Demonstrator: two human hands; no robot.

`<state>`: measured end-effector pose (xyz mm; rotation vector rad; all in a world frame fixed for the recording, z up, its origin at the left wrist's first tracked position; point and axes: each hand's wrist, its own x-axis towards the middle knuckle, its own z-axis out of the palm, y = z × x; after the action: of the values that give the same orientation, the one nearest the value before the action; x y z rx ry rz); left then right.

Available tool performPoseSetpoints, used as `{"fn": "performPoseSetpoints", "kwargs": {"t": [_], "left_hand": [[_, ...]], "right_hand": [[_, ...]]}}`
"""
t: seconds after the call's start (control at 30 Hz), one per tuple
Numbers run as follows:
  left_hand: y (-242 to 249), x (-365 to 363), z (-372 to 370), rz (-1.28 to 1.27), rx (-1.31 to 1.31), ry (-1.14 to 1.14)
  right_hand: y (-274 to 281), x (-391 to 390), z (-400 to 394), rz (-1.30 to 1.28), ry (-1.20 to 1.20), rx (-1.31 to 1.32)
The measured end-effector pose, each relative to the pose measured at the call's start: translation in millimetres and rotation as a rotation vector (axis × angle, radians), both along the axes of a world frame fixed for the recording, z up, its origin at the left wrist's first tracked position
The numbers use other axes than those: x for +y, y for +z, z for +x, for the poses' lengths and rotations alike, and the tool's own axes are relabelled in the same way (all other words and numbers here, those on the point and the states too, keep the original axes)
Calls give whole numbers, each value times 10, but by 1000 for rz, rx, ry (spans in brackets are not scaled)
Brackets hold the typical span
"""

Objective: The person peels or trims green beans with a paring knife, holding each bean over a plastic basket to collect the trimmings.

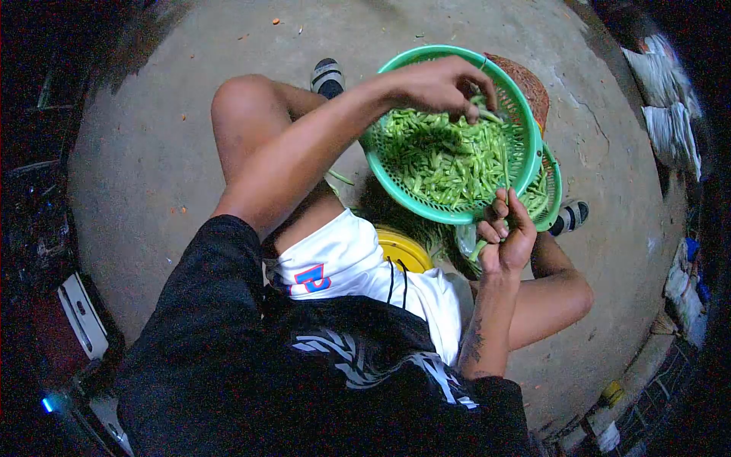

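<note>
A round green plastic basket (pixel 524 152) holds a heap of cut green bean pieces (pixel 445 164). Over its far right part is my left hand (pixel 449 85), fingers curled down, with green bean pieces (pixel 491 114) at the fingertips. My right hand (pixel 509 232) is closed in a pinch at the near right rim. A thin long green bean (pixel 507 177) stands up from its fingertips over the basket. A curved green end (pixel 477 250) shows beside the palm. Partly hidden under the first basket is a second green basket (pixel 556 190) with more green beans.
A reddish-brown mesh sack (pixel 525 84) lies behind the baskets. Below me is a yellow round object (pixel 403 250), perhaps a stool. My bent legs flank the baskets, sandalled feet (pixel 327 76) on the concrete floor (pixel 167 152). White sacks (pixel 670 114) line the right edge.
</note>
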<state>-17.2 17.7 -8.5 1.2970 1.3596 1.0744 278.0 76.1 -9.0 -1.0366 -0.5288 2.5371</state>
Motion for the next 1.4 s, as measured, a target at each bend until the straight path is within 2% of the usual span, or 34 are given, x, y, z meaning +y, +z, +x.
{"fn": "performPoseSetpoints", "kwargs": {"t": [0.03, 0.1, 0.13, 0.17, 0.3, 0.33, 0.37, 0.43, 0.57, 0.63, 0.73, 0.8, 0.9, 0.97, 1.07, 1.2, 1.33, 1.4], "left_hand": [[-3, 5, -43, -68, -63, 17], [-57, 34, 45, 90, 88, 13], [115, -50, 221, -12, -80, 12], [-63, 14, 283, 83, 14, -38], [-18, 30, 245, 11, -37, -164], [-24, 25, 162, -6, 11, -91], [-33, 11, 115, 16, -104, -36], [41, -7, 71, -64, -50, -31], [87, -32, 422, -33, -63, -159], [43, 17, 354, 30, -44, -191], [89, -20, 185, -14, -85, -79], [116, -37, 258, -29, -98, -110], [36, -3, 373, -13, -177, -181], [21, -8, 391, 4, -70, -163], [72, -36, 330, -30, -102, -145], [78, -18, 340, -12, -77, -118], [170, -44, 380, -52, -14, -169], [141, -32, 285, 28, -49, -157]], "right_hand": [[-26, 12, 12, 1, -3, 2], [-25, 8, -5, 3, -10, 10], [11, -16, -45, 11, -2, -4], [28, -30, -69, 18, 8, -20], [14, -40, -58, -16, 27, 28], [11, -36, -47, -11, 21, 26], [10, -33, -42, -6, 14, 27], [-3, -23, -46, -21, 8, 35], [11, -36, -106, -47, 37, 62], [8, -38, -91, -48, 37, 68], [-6, -32, -76, -51, 34, 81], [-3, -29, -92, -54, 27, 83], [26, -59, -132, -25, 50, 83], [53, -84, -149, 9, 26, 51], [62, -118, -178, 129, -52, -67], [-23, -84, -141, 159, -62, -81], [-37, -84, -136, 49, -20, 56], [-42, -88, -121, 6, -5, 111]]}}
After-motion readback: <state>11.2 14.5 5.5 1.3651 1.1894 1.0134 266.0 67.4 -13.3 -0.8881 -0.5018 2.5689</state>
